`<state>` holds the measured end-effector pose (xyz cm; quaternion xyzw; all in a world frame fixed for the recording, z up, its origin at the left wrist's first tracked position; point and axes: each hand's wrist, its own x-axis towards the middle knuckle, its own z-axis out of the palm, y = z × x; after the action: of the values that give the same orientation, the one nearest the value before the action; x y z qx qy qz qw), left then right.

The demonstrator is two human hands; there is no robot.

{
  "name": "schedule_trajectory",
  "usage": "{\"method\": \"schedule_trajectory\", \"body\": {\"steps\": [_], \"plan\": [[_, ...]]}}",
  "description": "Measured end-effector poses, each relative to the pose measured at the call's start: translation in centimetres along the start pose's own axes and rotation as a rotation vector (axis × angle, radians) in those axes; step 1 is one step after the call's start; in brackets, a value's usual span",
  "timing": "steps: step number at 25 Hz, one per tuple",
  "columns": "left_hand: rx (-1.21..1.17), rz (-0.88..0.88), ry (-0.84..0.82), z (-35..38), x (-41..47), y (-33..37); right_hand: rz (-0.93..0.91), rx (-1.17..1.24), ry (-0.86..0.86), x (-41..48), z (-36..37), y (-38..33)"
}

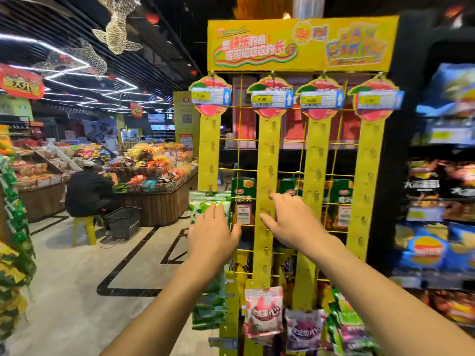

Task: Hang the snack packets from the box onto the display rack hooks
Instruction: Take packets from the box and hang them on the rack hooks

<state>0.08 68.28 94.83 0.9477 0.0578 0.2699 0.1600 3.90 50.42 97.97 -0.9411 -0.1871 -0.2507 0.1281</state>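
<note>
A yellow display rack stands in front of me with several vertical yellow hook strips. On the leftmost strip hangs a green and white snack packet; my left hand lies over its lower part, fingers spread. My right hand rests open against the second strip, fingers apart and holding nothing. Lower down hang a pink packet, a purple packet and more green packets. The box is out of view.
Shelves of chip bags stand close on the right. At the left, a person in black sits on a yellow stool beside a black basket and a wooden produce counter. Hanging green packets border the far left.
</note>
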Motion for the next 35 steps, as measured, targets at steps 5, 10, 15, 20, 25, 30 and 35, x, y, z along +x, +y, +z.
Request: {"method": "schedule_trajectory", "body": {"steps": [5, 10, 15, 20, 25, 30, 35], "plan": [[0.075, 0.109, -0.076, 2.6, -4.4, 9.5, 0.091, -0.152, -0.063, -8.8, -3.6, 8.6], [0.093, 0.263, -0.175, 6.3, -10.8, 20.9, 0.257, -0.224, -0.114, -19.0, -7.9, 18.5], [0.075, 0.406, -0.279, 9.9, -16.0, 29.7, 0.419, -0.281, -0.159, -27.5, -11.5, 25.7], [0.072, 0.514, -0.356, 13.0, -19.0, 37.0, 0.524, -0.334, -0.185, -32.4, -14.0, 31.2], [0.003, 0.555, -0.431, 18.2, -19.3, 42.7, 0.598, -0.337, -0.241, -34.1, -13.2, 37.8], [-0.021, 0.544, -0.488, 25.0, -17.4, 46.6, 0.58, -0.343, -0.272, -32.5, -10.7, 45.1], [-0.016, 0.514, -0.553, 31.8, -13.9, 50.8, 0.591, -0.347, -0.31, -29.4, -8.5, 52.7]]}}
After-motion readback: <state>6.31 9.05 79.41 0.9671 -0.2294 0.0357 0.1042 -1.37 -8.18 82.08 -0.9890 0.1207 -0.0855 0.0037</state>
